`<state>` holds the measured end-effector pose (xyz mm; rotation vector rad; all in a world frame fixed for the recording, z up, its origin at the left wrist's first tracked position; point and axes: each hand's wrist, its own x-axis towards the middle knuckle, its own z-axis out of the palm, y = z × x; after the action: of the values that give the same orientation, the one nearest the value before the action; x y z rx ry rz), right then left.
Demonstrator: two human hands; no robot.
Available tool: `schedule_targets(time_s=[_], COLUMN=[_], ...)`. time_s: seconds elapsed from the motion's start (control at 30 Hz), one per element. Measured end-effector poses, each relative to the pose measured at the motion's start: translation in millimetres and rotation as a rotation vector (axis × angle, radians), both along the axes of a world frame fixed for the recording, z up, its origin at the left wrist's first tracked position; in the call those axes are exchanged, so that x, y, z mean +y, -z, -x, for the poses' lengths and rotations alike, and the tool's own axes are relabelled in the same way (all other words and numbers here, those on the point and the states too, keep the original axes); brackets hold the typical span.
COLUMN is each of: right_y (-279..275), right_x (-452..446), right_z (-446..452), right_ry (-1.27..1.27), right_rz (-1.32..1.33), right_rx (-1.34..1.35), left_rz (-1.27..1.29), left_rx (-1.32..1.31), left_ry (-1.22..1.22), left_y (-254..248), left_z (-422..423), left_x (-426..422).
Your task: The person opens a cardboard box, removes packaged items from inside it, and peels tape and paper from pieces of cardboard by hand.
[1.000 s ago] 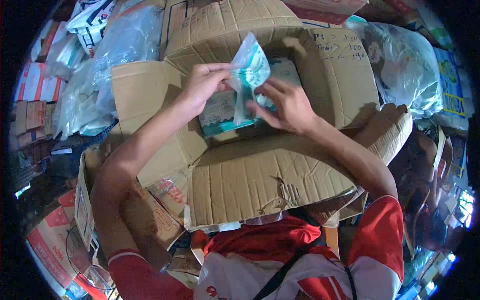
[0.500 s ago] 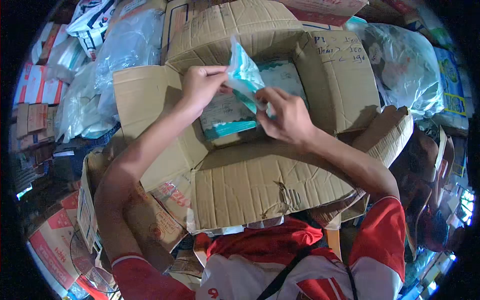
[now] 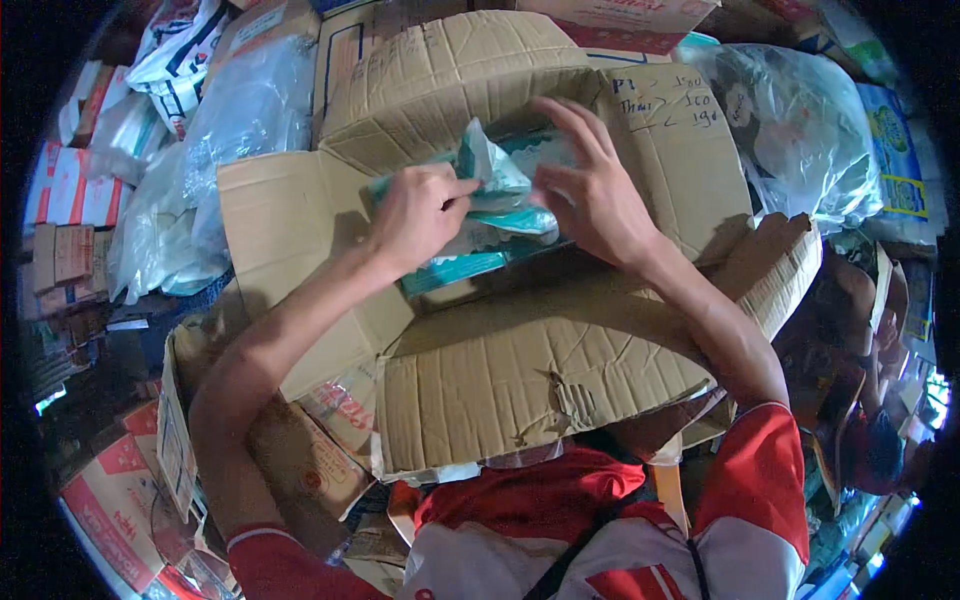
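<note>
An open cardboard box [image 3: 540, 370] stands in front of me with its flaps folded outward. Inside lie white and teal packs [image 3: 455, 272], printed, partly covered by my hands. Above them is a crumpled white and teal plastic packet [image 3: 495, 172], one corner pointing up. My left hand [image 3: 418, 218] has its thumb and index finger closed at the packet's left edge. On the other side my right hand [image 3: 600, 195] is open, fingers spread and bent, close to the packet's right edge with nothing seen in it.
Clear plastic bags [image 3: 255, 120] crowd the left side, and a large clear bag [image 3: 800, 130] bulges at the right. Handwriting marks the right flap [image 3: 670, 105]. Red and white cartons [image 3: 115, 510] stand at lower left. Another person's arm [image 3: 870, 340] shows at far right.
The packet has come down lower into the box. My right hand has let go of it and spread its fingers; my left hand has moved down and slightly right.
</note>
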<state>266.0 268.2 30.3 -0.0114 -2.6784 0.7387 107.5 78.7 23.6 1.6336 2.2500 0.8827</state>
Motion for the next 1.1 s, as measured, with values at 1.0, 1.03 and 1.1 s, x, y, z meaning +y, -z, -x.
schedule_targets(time_s=[1.0,1.03,1.1], right_y=[11.8,11.9,6.4], right_x=[17.7,17.0,13.8], right_z=[13.9,15.5,15.6], right_ry=[-0.205,-0.169,-0.084], right_rz=[0.295,0.314,0.333], right_rx=[-0.077,-0.057,-0.12], left_rz=[-0.097,-0.089,-0.06], left_rx=[0.28,0.255,0.188], left_ry=[0.377,0.351,0.299], left_y=[-9.3,-11.2,-14.2], left_z=[-11.4,-10.5,-12.2], left_x=[-2.4,-0.5,-1.0])
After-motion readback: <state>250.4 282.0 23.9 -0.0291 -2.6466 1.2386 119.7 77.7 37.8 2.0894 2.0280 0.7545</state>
